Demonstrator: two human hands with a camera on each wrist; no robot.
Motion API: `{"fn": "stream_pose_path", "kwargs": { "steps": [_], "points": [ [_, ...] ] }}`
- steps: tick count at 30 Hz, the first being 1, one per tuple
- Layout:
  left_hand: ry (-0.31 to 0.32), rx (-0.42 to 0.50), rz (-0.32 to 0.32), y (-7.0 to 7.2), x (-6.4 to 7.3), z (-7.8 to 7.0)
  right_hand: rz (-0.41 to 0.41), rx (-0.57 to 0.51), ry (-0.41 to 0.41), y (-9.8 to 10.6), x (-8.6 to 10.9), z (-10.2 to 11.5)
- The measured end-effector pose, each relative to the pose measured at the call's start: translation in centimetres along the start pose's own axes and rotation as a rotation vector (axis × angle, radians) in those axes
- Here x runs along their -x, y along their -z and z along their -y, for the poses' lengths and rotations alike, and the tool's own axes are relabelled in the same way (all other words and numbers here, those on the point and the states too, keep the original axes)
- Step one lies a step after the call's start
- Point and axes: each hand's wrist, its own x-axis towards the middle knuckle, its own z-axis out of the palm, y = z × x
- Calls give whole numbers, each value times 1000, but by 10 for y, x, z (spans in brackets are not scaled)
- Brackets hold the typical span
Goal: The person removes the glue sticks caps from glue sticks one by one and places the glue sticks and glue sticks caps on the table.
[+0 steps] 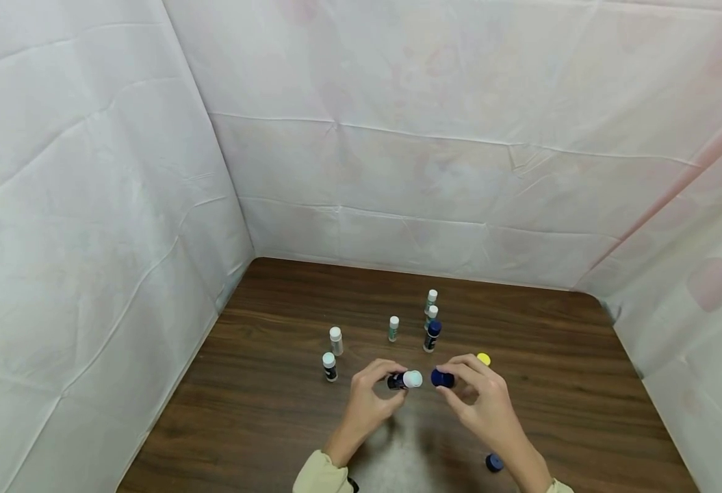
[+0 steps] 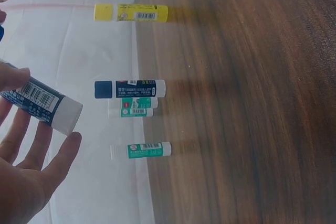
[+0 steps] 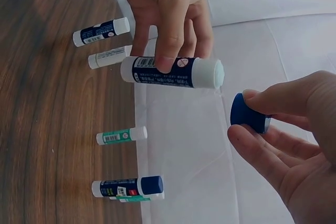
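Note:
In my left hand [image 1: 373, 397] I grip an uncapped glue stick [image 3: 163, 72] with a navy label and white ends. Its pale glue end faces my right hand [image 1: 486, 397]. The right thumb and fingers pinch a dark blue cap [image 3: 249, 114], held a short gap away from that end. Both hands are raised over the table. In the left wrist view the right hand is mostly cut off at the edge.
On the brown table [image 1: 262, 424] stand a navy glue stick with blue cap [image 1: 432, 337], several small green-labelled sticks [image 1: 393, 329], a white stick [image 1: 336, 341], a white-topped navy stick [image 1: 330, 368] and a yellow stick [image 2: 131, 12]. Another blue cap [image 1: 493, 462] lies near the right forearm.

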Motion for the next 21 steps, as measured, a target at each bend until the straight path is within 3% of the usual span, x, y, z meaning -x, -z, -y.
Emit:
{"fn": "stream_pose_path", "kwargs": {
  "steps": [8,13,21],
  "points": [
    [71,-16,-23,6,2,-8,-15,19,-24,3,3,-1],
    [40,0,-44,14,-1,-24,-21,31,-39,4,5,-2],
    [81,1,-44,27,0,-36,-17,17,-50,6,9,-6]
  ]
}}
